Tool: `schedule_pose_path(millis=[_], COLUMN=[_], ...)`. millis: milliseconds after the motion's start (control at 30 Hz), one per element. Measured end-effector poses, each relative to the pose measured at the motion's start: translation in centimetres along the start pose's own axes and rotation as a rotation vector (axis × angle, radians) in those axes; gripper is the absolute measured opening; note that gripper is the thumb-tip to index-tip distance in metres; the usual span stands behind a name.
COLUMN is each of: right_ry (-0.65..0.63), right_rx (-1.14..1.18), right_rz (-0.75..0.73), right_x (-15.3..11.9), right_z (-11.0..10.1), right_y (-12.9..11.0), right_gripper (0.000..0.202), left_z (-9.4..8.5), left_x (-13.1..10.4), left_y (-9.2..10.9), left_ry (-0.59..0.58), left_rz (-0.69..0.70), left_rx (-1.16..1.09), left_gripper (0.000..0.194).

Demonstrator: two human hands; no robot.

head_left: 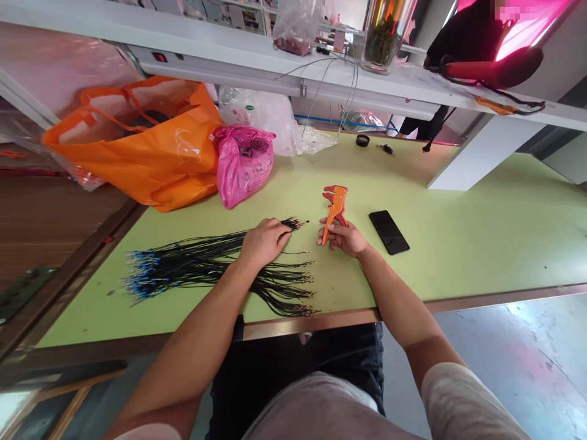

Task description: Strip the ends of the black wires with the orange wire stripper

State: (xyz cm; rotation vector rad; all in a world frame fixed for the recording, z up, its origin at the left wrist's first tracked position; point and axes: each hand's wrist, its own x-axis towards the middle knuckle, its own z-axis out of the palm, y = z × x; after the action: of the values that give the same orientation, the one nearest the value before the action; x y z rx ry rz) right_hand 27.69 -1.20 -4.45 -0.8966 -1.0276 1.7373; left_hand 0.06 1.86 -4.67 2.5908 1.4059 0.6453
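Note:
My left hand lies palm down over the upper bundle of black wires, its fingers closed around them near their right ends. Bare copper-coloured tips show just past my fingers. A second spread of black wires lies nearer the table's front edge, partly hidden under my left forearm. Blue connectors cap the wires' left ends. In my right hand is an orange and red wire stripper, held upright by its handles with the jaws pointing away from me. The stripper is a short way right of the wire tips.
A black phone lies right of my right hand. At the back left stand an orange bag and a pink plastic bag. A white shelf crosses above the green table, with a white support panel at right.

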Motion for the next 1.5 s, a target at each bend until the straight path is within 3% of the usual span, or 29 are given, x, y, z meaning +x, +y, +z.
schedule_pose_path(millis=[333,1067,1500], right_ry=[0.009,0.005,0.011], right_rx=[-0.018,-0.054,-0.058], right_rz=[0.01,0.006,0.001], right_x=[-0.1,-0.2,-0.3], right_z=[0.3,0.2,0.8], right_y=[0.1,0.2,0.2], right_gripper=[0.041,0.044,0.046], left_z=[1.0,0.2,-0.4], left_x=[0.8,1.3,2.0], left_y=[0.4,1.5,2.4], left_ry=[-0.058,-0.173,-0.327], left_rz=[0.036,-0.052,-0.028], left_rx=[0.079,0.144,0.289], left_gripper=[0.036,0.035,0.04])
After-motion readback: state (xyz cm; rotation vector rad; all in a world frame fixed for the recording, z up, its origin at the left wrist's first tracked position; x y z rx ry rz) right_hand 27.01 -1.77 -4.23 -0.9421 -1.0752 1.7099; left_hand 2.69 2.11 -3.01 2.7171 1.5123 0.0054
